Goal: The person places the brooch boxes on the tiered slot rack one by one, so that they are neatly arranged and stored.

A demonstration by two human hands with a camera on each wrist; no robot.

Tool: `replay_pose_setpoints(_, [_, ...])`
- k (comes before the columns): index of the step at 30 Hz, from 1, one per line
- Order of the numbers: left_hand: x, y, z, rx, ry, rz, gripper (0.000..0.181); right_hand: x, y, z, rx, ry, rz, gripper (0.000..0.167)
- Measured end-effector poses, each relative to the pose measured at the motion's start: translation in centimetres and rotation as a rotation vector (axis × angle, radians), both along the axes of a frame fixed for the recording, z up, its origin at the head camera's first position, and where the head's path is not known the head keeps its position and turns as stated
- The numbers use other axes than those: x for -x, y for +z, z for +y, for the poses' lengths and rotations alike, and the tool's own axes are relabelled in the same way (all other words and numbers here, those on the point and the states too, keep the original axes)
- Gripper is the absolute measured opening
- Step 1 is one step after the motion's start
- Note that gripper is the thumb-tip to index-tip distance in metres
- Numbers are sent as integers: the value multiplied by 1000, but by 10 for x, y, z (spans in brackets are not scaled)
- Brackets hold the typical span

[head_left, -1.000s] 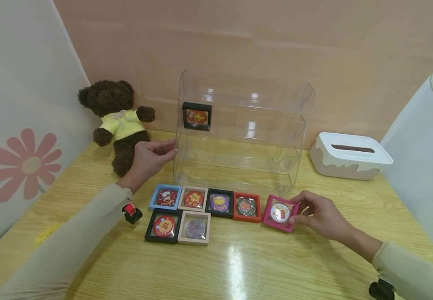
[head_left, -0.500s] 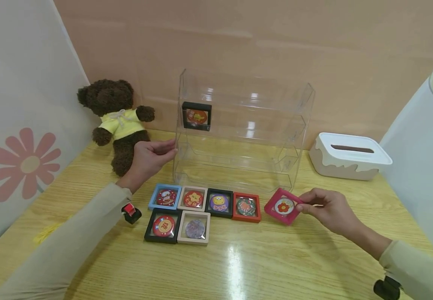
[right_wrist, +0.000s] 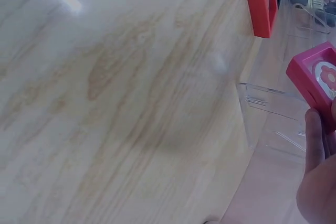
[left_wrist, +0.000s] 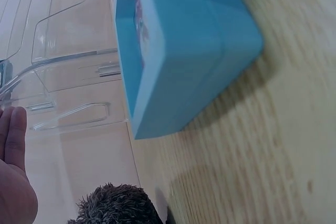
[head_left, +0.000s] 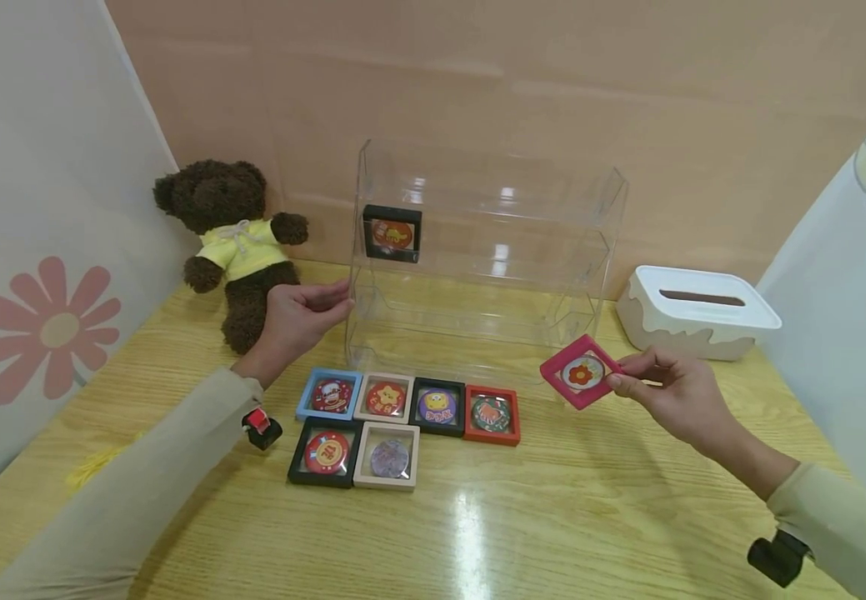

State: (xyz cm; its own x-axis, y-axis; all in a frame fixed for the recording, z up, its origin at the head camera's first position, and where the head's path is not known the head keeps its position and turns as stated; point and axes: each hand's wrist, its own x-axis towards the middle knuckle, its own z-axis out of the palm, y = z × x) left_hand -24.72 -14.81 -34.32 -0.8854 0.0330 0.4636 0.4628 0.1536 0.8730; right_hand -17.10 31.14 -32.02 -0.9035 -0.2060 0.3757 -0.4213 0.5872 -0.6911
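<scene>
My right hand (head_left: 676,400) pinches a pink square frame (head_left: 556,372) by its right corner between thumb and fingers. The frame holds a round badge with a red flower and hangs tilted above the table, in front of the right end of a clear acrylic display rack (head_left: 478,329). The right wrist view shows the same pink frame (right_wrist: 302,74). At the rack's left side, my left hand (head_left: 293,321) rests its nearly straight fingertips against the side wall. A black frame (head_left: 392,234) with an orange badge stands at the left of an upper tier.
Several framed badges lie in two rows before the rack, among them a blue frame (head_left: 330,394), a red frame (head_left: 493,414) and a beige frame (head_left: 387,457). A brown teddy bear (head_left: 248,250) sits at left. A white-lidded tissue box (head_left: 691,317) stands at right.
My right hand has lifted the pink frame off the table, up and slightly to the right, turning it cornerwise. The left hand stays at the rack's side.
</scene>
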Motion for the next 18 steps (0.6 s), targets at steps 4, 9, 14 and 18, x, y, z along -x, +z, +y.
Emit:
replay_pose_setpoints(4, [-1,1,0,10,0,-5,25,5,7,-2,38,-6,-3,8])
replay_pose_setpoints(9, [-3,2,-1,3,2,0,24,15,21,-11,64,-11,28,8])
replay_pose_setpoints(14, [-2,0,-1,8,1,-8,26,27,34,-21,45,-44,70,10])
replay_pose_setpoints(18, [-2,-1,-1,3,-6,-7,25,33,43,-28,46,-61,82,12])
